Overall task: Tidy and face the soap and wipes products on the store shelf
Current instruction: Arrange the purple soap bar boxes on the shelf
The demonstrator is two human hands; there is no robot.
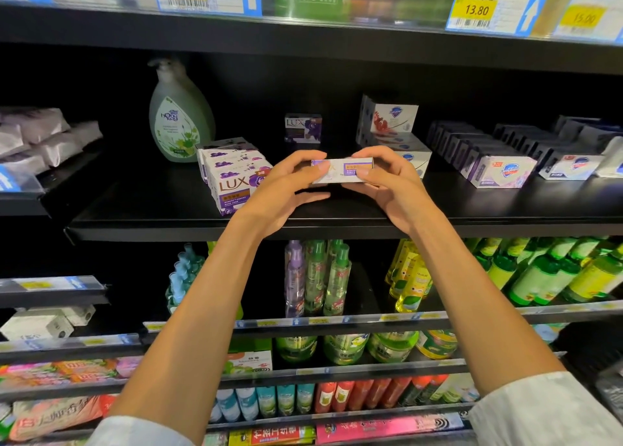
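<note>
The black shelf [337,209], a flat matte board with a squared front lip, spans the frame at mid height. Far left on it stands a translucent green pump bottle [180,115], teardrop-shaped with a leaf-print label. On the right, rows of dark-sided cardboard Safeguard boxes [499,171] run from far to near, their glossy white and lilac faces forward. Left of centre, a stack of Lux boxes [236,176] in white and purple card sits slightly skewed, tilted toward the near edge. A single Lux box [303,128] stands upright well back, apart from the stack.

Both forearms reach up and forward from pale sleeves, wrists bent slightly inward. The left hand [286,189] and right hand [394,182] meet at centre above the shelf, each gripping one end of a small soap box [340,171]. The fingers [305,162] curl over the top edge and the thumbs press its facing side. The box is a slim rectangular carton, white with purple and orange print, held level, lengthwise left to right, just clear of the shelf surface, between the Lux stack and the Safeguard rows.
</note>
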